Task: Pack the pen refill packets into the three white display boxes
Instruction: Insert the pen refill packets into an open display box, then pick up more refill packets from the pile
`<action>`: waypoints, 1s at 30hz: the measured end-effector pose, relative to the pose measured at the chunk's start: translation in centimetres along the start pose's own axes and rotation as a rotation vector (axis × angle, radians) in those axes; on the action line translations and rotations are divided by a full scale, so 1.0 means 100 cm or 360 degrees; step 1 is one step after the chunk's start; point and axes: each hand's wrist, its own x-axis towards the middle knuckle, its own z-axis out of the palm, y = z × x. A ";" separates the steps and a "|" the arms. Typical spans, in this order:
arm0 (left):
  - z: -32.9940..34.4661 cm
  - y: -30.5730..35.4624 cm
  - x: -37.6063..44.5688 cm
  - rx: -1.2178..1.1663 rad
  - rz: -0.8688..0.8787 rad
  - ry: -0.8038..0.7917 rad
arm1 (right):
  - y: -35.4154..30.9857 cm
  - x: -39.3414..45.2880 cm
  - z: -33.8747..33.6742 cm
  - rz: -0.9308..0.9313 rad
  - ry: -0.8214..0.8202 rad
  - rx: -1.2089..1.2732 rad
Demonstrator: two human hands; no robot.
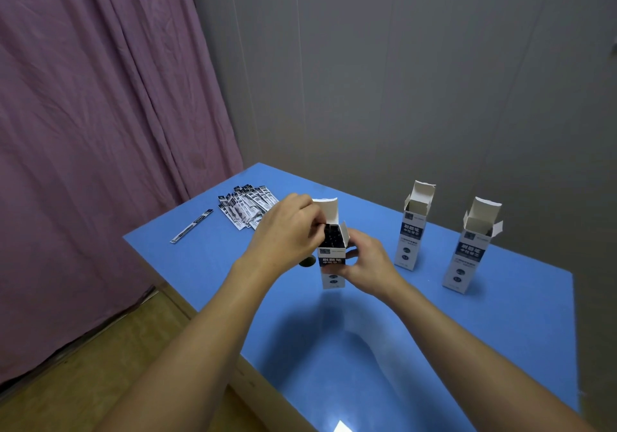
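Note:
Three white display boxes with dark labels stand upright on the blue table (417, 348), lids open. The nearest box (330, 273) is full of dark refill packets up to its mouth. My right hand (367, 264) grips this box around its right side. My left hand (287, 231) is at the box's open top, fingers curled on the packets and the left flap. The middle box (411, 231) and the right box (467, 251) stand apart further right. A pile of refill packets (245, 206) lies at the far left of the table, behind my left hand.
One single packet (192, 226) lies alone near the table's left edge. A small dark round hole (307, 261) shows in the tabletop under my left wrist. A purple curtain (100, 114) hangs to the left, a grey wall (400, 64) stands behind the table.

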 end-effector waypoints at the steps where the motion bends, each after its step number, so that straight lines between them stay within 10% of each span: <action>1: 0.001 0.000 0.001 0.0002 0.0037 -0.0006 | 0.000 0.000 0.000 0.0003 -0.0001 -0.0005; 10: 0.017 -0.010 0.005 0.0248 0.0249 -0.0133 | 0.006 0.000 0.005 0.0048 -0.0046 -0.0111; 30: 0.045 -0.044 -0.001 -0.0558 -0.0223 0.0213 | 0.031 0.019 0.002 0.0394 0.0027 -0.0068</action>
